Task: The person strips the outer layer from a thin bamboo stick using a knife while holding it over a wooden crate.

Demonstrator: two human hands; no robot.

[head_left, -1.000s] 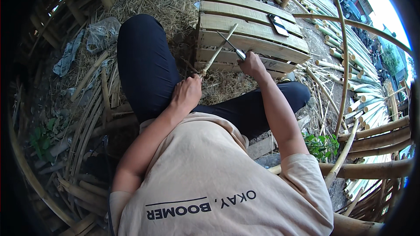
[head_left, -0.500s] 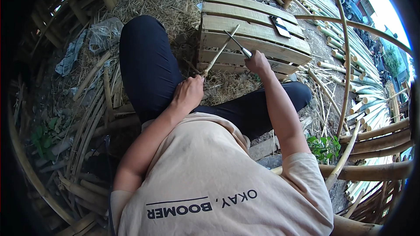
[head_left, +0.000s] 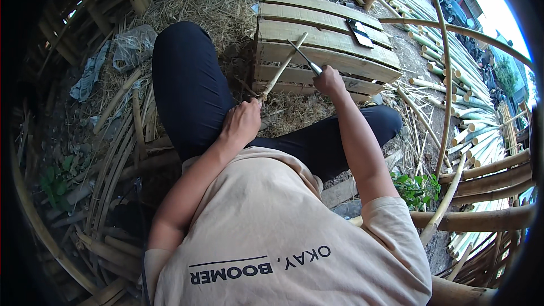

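My left hand point(head_left: 243, 122) is closed around the lower end of a pale, thin bamboo stick point(head_left: 277, 76), beside my bent left knee. The stick slants up and away to the right, its far end over the wooden crate's near edge. In my right hand point(head_left: 330, 82) is the handle of a knife point(head_left: 306, 59) with a narrow dark blade. That blade crosses the stick close to its far end, and its tip reaches past the stick on the left. My fingers cover most of the knife's handle.
A slatted wooden crate point(head_left: 317, 33) stands in front of me, with a phone point(head_left: 360, 34) lying on top. Straw and shavings point(head_left: 209, 14) cover the ground. Many bamboo poles point(head_left: 473, 102) are stacked at the right, and a curved pole point(head_left: 446, 68) rises nearby. Clear plastic point(head_left: 133, 45) lies at the left.
The whole view has shifted very slightly. My right hand and the knife have edged a little left and toward the stick's far end; both grips are the same.
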